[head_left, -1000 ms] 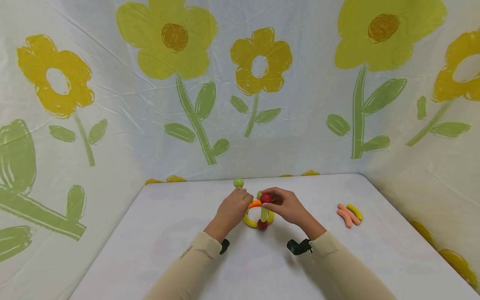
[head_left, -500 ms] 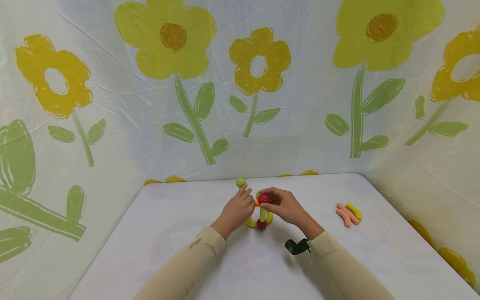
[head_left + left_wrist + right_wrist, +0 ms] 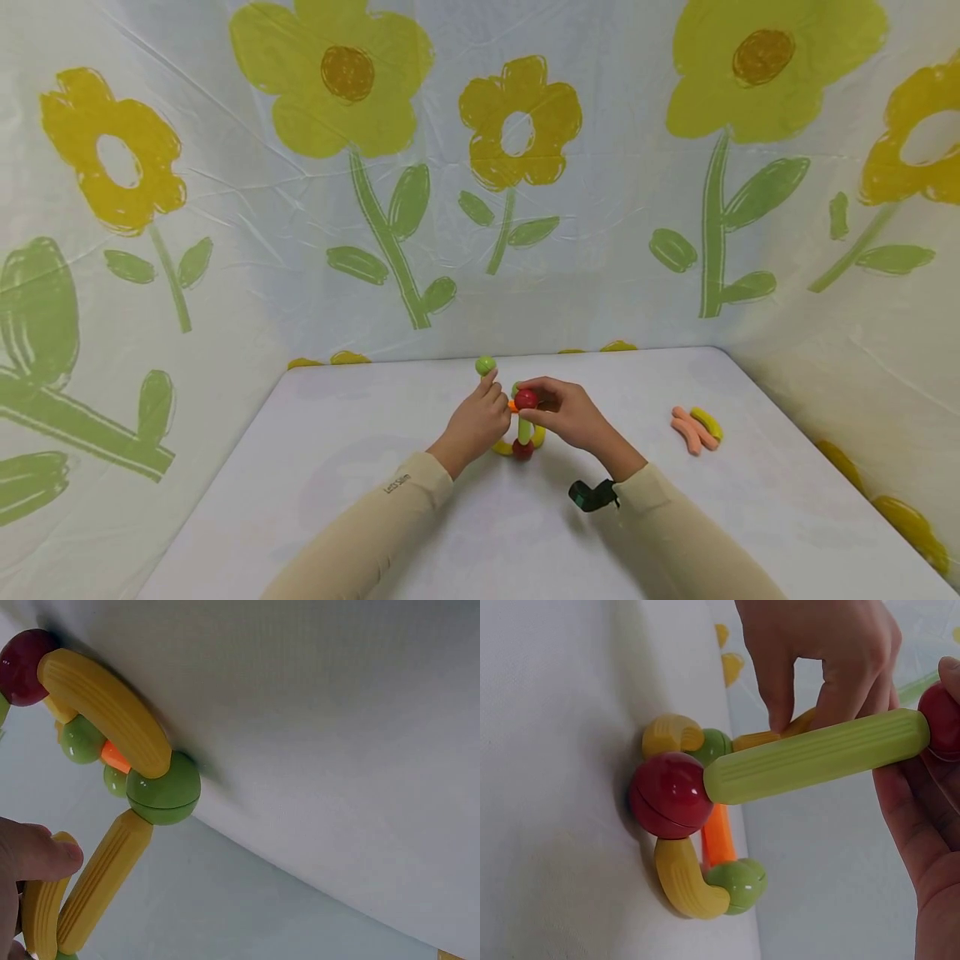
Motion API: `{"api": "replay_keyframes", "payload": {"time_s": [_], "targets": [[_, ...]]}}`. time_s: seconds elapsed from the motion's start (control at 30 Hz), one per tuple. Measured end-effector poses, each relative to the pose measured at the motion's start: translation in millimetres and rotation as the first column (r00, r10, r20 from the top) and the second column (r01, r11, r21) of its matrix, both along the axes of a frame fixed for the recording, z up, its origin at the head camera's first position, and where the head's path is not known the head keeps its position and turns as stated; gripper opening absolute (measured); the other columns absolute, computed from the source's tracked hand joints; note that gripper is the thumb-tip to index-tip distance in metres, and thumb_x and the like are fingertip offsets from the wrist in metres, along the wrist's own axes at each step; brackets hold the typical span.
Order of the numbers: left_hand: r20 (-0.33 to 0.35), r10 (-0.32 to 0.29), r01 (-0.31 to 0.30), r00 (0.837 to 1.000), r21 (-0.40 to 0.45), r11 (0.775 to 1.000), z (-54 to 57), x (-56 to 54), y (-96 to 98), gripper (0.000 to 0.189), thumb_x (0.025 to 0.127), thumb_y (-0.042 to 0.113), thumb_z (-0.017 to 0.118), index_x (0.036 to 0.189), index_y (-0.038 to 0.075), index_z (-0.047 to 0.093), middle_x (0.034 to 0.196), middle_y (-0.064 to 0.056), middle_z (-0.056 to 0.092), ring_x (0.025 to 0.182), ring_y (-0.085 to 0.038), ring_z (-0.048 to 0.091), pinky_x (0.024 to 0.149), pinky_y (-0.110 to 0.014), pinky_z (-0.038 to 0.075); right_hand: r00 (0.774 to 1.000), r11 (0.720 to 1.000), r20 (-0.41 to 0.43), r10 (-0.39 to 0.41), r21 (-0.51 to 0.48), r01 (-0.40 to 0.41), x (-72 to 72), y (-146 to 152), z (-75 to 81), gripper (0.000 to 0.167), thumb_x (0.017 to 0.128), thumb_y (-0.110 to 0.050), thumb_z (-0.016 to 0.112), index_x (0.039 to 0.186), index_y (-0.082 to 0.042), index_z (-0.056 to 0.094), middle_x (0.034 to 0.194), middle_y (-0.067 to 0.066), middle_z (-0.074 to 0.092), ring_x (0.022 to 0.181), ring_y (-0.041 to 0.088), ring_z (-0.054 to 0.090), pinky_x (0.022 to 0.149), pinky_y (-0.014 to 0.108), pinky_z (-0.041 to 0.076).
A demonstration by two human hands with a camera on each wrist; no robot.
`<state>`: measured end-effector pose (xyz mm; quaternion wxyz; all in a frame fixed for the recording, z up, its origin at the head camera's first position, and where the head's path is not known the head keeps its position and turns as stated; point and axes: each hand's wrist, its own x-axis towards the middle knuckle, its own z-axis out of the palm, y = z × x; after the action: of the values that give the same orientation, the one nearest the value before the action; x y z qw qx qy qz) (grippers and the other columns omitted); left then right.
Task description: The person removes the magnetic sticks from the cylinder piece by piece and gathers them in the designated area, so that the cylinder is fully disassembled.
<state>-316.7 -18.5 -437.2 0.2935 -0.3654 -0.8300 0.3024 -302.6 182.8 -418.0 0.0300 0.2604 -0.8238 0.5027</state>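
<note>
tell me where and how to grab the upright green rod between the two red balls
Probably mid-length on the green rod, from the near side: it stands roughly upright, straight and bare between the lower red ball and upper red ball, which the right hand grips; the left hand is to its left.

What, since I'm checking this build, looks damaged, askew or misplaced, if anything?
Nothing stands out: no cracks or spills show, the green rod meets the lower red ball without a visible gap, and the loose pink sticks and yellow stick lie grouped together.
</note>
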Motion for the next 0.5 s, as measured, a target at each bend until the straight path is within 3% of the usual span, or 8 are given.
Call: {"api": "replay_keyframes", "payload": {"time_s": [0.3,0.5], "targets": [[0.025,0.039,-0.038,0.999,-0.031,0.999,-0.6,1.0,0.1,0.015,0.087,0.018,0.072,0.102,0.019,0.075,0.106,0.003,0.070,0.109,-0.021,0.056,0.121,-0.048,0.021,1.000,1.000,0.011,-0.021,0.022,0.020,1.5,-2.6,0.2,0.044,0.087,-0.023,0.073,0.127,-0.009,0.061,0.116,0.010,0.067,0.098,0.022,0.068,0.083,0.025,0.057],[0.013,0.041,-0.041,0.999,-0.014,0.999,-2.7,0.4,0.0,0.015,0.086,0.019,0.073,0.101,0.018,0.075,0.106,0.002,0.070,0.110,-0.022,0.057,0.121,-0.047,0.021,1.000,0.999,0.008,-0.022,0.039,0.021,20.7,-7.6,23.6,0.042,0.088,-0.017,0.071,0.126,-0.003,0.060,0.116,0.013,0.066,0.098,0.025,0.068,0.082,0.025,0.057]]}}
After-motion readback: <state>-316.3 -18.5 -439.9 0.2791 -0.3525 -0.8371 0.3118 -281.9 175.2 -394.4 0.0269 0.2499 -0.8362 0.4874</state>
